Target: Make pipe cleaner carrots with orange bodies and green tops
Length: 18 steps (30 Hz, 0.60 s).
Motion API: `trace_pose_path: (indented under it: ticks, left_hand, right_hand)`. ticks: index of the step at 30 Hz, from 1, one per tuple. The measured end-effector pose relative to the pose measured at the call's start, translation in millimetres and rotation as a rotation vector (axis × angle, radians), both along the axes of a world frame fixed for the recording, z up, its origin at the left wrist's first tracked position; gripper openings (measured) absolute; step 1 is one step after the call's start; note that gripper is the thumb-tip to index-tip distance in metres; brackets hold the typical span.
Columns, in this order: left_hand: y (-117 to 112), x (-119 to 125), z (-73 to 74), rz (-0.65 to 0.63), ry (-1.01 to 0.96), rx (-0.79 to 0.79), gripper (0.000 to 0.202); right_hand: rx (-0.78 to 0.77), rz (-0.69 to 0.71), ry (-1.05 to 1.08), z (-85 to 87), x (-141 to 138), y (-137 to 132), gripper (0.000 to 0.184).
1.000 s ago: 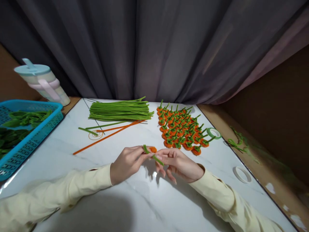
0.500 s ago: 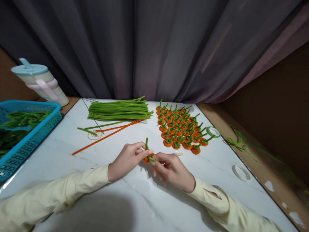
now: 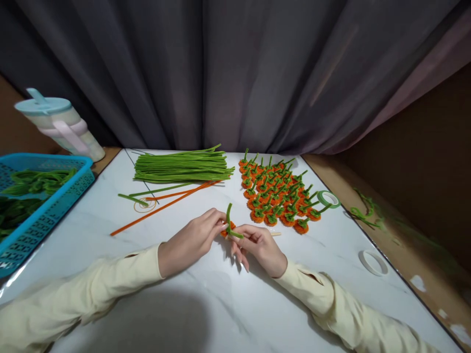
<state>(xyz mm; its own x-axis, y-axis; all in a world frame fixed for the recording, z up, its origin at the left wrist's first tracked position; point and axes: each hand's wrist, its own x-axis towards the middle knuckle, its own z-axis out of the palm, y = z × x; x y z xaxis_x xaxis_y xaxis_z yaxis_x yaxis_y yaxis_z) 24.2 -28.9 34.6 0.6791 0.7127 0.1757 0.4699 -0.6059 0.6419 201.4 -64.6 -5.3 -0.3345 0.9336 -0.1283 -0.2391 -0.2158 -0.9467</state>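
Over the middle of the white table, my left hand (image 3: 191, 241) is closed on a small round orange pipe-cleaner piece (image 3: 223, 234), most of which its fingers hide. A green pipe cleaner (image 3: 228, 214) rises from that piece, and its other end sticks out to the right. At this lower green end, my right hand (image 3: 263, 249) pinches with thumb and forefinger while its other fingers hang loosely below. Beyond the hands stand rows of finished-looking orange pieces with green stems (image 3: 279, 196). A bundle of green pipe cleaners (image 3: 182, 166) lies at the back.
Orange pipe cleaners (image 3: 147, 215) and thin rings (image 3: 144, 205) lie left of centre. A blue basket (image 3: 79, 196) of green pieces and a tumbler (image 3: 62, 122) stand at left. On the right are green tape (image 3: 328, 199), a white roll (image 3: 373, 263) and green scraps (image 3: 362, 213).
Both hands have risen slightly, and the orange piece has turned between them. The green pipe cleaner's two ends now show as a bent shape, with the right fingers closer to the stem's base.
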Motion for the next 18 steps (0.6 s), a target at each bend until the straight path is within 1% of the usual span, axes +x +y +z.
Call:
trace_pose_path:
  ticks: [5,10,14,16,18]
  left_hand:
    - [-1,1,-1.6,-0.018,-0.012,0.019,0.017]
    - [-4,1,-6.5,0.044,0.121,-0.004,0.016]
    - [-8,3,-8.3,0.089,0.243,-0.010,0.017]
    - [-10,4,-7.6,0.088,0.273,0.002,0.019]
    - [-11,5,-6.3,0.082,0.258,-0.016,0.020]
  right_hand:
    - [0.038,-0.034,0.017,-1.4,-3,-1,0.024]
    - [0.058,-0.007,-0.064,-2.3,-5,-5,0.026]
    - [0.102,-0.037,-0.139,-2.7,-5,-7,0.027]
    - [0.125,-0.054,-0.172,-1.8,-5,-7,0.027]
    - [0.136,-0.060,-0.175,-0.9,-4,-6,0.027]
